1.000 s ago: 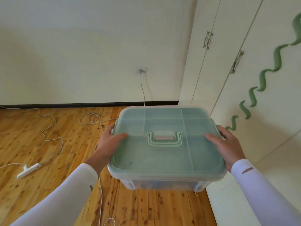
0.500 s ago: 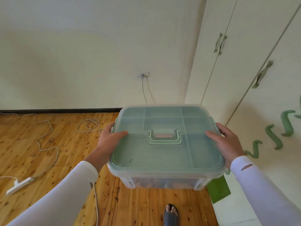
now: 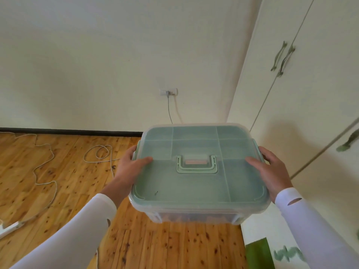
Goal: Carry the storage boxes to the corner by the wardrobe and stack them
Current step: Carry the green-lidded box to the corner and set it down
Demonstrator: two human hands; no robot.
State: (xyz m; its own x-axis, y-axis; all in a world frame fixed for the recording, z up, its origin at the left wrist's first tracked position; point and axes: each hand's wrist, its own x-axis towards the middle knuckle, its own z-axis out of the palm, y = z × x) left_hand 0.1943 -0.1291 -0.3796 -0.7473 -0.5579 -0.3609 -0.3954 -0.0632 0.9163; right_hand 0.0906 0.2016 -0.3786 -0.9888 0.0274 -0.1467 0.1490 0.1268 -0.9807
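I hold a clear plastic storage box with a pale green lid and a green fold-down handle in front of me, above the wooden floor. My left hand grips its left side, thumb lying on the lid. My right hand grips the right side the same way. The box is level and its contents are blurred behind the clear wall. The cream wardrobe rises on the right, and its corner with the wall lies just beyond the box.
A wall socket with a grey cable sits above the box. White cables loop over the floor at left, ending in a power strip. A green patch lies at the wardrobe's foot. Dark skirting runs along the wall.
The view has tilted up and drawn closer to the wall and wardrobe. The box stays held in both hands in the same grip. The foot seen earlier has left the view.
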